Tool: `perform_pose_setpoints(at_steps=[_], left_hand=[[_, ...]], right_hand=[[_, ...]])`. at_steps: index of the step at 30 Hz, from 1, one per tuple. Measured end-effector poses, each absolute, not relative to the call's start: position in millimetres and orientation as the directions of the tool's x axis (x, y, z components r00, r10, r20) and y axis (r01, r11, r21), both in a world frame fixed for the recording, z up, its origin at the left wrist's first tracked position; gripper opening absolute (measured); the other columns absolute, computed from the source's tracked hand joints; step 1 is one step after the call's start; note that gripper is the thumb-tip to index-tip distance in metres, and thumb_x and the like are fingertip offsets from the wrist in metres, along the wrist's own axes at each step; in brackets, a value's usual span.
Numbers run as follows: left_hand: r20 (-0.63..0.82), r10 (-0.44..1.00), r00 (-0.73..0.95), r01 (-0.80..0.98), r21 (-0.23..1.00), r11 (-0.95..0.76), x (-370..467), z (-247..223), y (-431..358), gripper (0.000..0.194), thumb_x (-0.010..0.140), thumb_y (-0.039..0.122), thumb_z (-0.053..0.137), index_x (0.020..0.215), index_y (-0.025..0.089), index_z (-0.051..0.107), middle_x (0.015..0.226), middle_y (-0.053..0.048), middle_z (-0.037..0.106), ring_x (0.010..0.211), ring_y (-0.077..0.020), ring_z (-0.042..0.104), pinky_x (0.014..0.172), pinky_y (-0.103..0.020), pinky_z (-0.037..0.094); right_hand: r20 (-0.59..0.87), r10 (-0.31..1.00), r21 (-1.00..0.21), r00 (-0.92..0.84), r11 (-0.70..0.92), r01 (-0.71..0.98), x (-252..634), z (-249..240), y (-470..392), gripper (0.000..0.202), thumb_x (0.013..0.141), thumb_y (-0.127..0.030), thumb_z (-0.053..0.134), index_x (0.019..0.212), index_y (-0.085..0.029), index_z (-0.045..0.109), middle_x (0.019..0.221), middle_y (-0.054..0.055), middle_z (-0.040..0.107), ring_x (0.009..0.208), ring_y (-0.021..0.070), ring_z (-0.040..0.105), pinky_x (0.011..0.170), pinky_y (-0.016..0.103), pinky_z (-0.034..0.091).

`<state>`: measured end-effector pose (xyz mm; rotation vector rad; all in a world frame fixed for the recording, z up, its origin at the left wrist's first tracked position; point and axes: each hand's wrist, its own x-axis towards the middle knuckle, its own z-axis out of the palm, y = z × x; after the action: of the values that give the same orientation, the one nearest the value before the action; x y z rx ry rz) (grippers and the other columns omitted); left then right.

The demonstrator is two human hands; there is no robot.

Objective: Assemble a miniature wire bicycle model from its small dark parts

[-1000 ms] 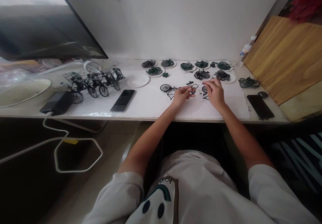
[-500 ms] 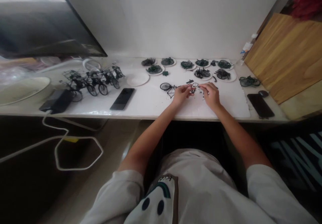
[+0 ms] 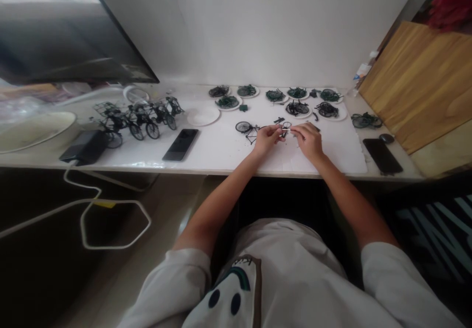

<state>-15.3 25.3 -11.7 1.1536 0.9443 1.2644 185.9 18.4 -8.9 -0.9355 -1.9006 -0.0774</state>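
A slim screwdriver-like tool (image 3: pixel 286 130) lies level between the two hands, its pale shaft bridging the gap above the white sheet (image 3: pixel 221 157). The right hand (image 3: pixel 309 140), at four o'clock from it, has thumb and fingers pinched on the shaft; the left hand (image 3: pixel 267 138), at eight o'clock, has its fingertips together at the other end, though whatever they grip there is too small to make out. For steady work, the shaft should run straight into that grip, with light pressure, small turns from the right fingertips, and both forearms braced on the table edge (image 3: pixel 236 174). A small ring (image 3: pixel 286 124) lies just beyond at twelve o'clock and a dark part (image 3: pixel 279 120) at eleven, so low, slow movements would best avoid scattering them. At nine o'clock, the black model-bicycle frame (image 3: pixel 253 134) with its spoked wheel (image 3: pixel 243 127) lies near the left knuckles; the wrist should stay clear of it. Farther out, plates of bicycle parts (image 3: pixel 297 107) spread from ten to two o'clock, and standing model bicycles (image 3: pixel 145 121) line up well away at nine.
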Motion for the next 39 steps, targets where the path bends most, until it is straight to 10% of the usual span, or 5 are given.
perform_pose_setpoints(at_steps=[20,28,39], left_hand=[[0.113,0.986,0.122,-0.186,0.979,-0.089,-12,-19,27,0.023,0.092,0.022,0.086,0.108,0.01,0.075,0.103,-0.014,0.086,0.066,-0.0137,0.077,0.055,-0.021,0.044],[0.103,0.991,0.09,-0.168,0.982,-0.087,-11,-14,25,0.018,0.092,0.018,0.085,0.104,0.01,0.074,0.102,-0.014,0.085,0.065,-0.0135,0.076,0.062,-0.024,0.054],[0.094,0.994,0.051,-0.198,0.977,-0.082,-12,-12,23,0.02,0.088,0.018,0.09,0.096,0.009,0.074,0.097,-0.015,0.084,0.072,-0.0186,0.079,0.069,-0.03,0.064]], right_hand=[[0.701,0.664,-0.275,-0.26,0.588,0.76,190,-12,20,0.056,0.115,-0.058,0.043,0.071,-0.026,0.055,0.072,0.007,0.067,0.074,0.023,0.062,0.072,0.036,0.047],[0.647,0.714,-0.397,-0.268,0.615,0.681,189,-18,17,0.021,0.107,-0.045,0.054,0.109,-0.025,0.06,0.101,0.009,0.075,0.086,0.0237,0.068,0.08,0.037,0.053],[0.623,0.744,-0.431,-0.24,0.583,0.689,190,-24,25,0.037,0.108,-0.061,0.053,0.097,-0.026,0.06,0.087,0.008,0.077,0.074,0.0244,0.068,0.068,0.035,0.047]])
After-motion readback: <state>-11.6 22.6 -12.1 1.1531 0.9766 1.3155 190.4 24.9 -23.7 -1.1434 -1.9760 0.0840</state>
